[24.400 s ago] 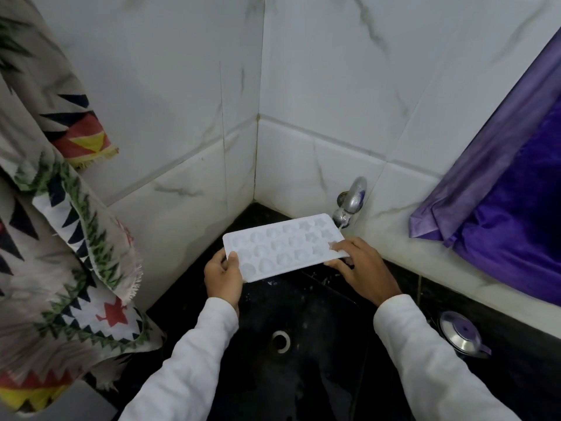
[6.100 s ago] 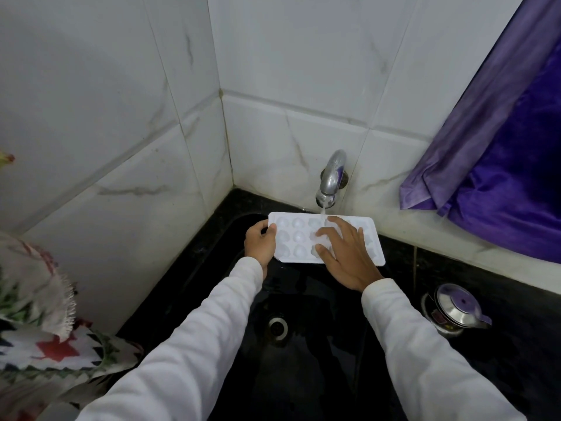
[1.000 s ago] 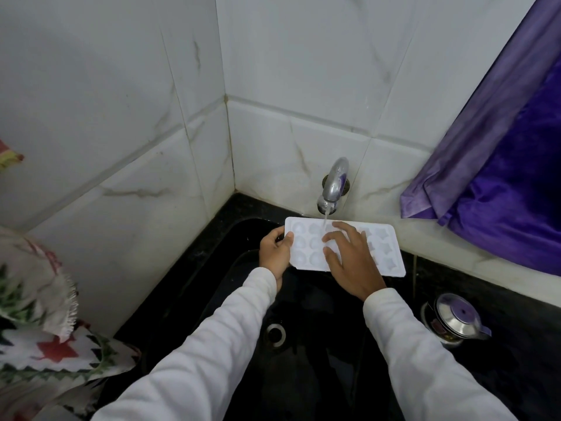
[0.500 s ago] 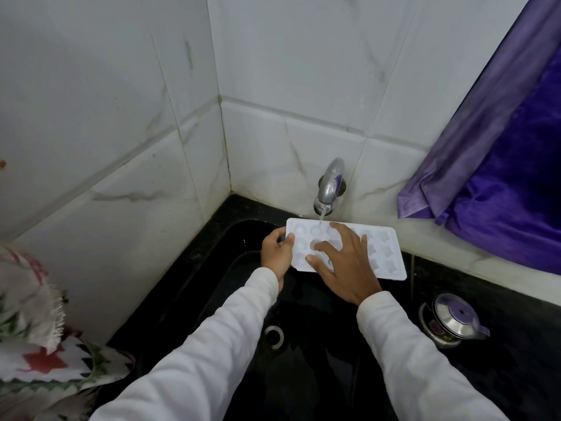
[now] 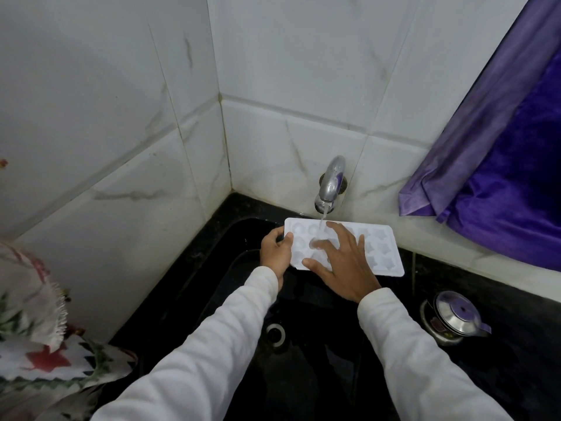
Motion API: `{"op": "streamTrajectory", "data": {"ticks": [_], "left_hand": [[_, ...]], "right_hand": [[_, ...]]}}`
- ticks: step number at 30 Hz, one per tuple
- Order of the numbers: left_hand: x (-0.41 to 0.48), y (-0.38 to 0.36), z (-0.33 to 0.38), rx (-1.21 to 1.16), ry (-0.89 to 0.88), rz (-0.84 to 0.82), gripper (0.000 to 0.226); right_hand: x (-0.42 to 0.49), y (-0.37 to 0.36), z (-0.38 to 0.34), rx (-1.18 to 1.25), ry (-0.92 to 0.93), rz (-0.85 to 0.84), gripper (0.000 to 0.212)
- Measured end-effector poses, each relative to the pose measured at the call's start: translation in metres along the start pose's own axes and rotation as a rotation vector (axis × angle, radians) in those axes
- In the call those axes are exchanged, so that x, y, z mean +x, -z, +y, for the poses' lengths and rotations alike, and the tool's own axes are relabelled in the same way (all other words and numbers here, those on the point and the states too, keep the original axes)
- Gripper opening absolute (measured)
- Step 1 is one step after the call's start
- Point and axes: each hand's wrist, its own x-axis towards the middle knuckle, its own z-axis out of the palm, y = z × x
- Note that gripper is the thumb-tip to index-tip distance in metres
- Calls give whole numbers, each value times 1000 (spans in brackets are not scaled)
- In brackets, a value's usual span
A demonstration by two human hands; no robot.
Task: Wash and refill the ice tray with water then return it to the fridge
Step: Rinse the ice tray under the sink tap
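A white plastic rectangular ice tray [image 5: 381,249] with rows of moulded star and round cavities is held flat over a black stone sink [image 5: 303,360], directly under a chrome wall tap [image 5: 331,183] pouring a thin stream of water [image 5: 321,221] onto it. The left hand [image 5: 274,252] has its fingers clamped on the tray's left edge; the right hand [image 5: 341,265] lies on top, fingers spread apart. White marbled tiles [image 5: 121,117] meet in a corner; a purple cloth [image 5: 501,177] hangs right.
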Motion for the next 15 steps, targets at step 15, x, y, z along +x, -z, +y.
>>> {"op": "streamTrajectory", "data": {"ticks": [15], "left_hand": [[19, -5, 9, -28, 39, 27, 18]], "right_hand": [[4, -8, 8, 29, 68, 36, 53]]}}
